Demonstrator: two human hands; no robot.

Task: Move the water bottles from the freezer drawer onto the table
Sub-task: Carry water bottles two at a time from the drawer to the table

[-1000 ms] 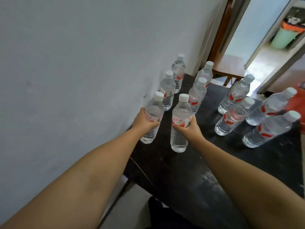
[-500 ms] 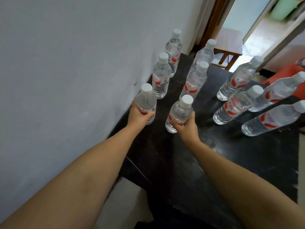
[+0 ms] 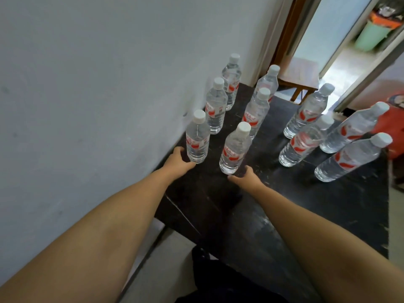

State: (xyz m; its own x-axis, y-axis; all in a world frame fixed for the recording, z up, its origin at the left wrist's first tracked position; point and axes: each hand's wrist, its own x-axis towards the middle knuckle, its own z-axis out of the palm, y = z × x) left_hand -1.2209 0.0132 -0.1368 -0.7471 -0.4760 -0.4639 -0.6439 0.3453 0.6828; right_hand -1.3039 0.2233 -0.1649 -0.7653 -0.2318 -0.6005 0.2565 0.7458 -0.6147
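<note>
Several clear water bottles with white caps and red labels stand upright on the dark table [image 3: 284, 215]. The nearest two are a bottle by the wall [image 3: 197, 138] and a bottle to its right [image 3: 236, 149]. My left hand [image 3: 178, 164] lies at the base of the bottle by the wall, fingers loosely spread and just touching or barely off it. My right hand [image 3: 247, 179] rests on the table just below the other bottle, fingers relaxed and holding nothing. The freezer drawer is out of view.
A white wall [image 3: 87, 106] runs along the table's left edge. Several more bottles [image 3: 301, 145] stand further back and to the right. A red object [image 3: 393, 127] sits at the right edge, and a wooden stool [image 3: 299, 77] stands by the doorway beyond.
Both hands set their bottles down on the table, let go and slid back to the bottles' bases. The view shifted slightly.
</note>
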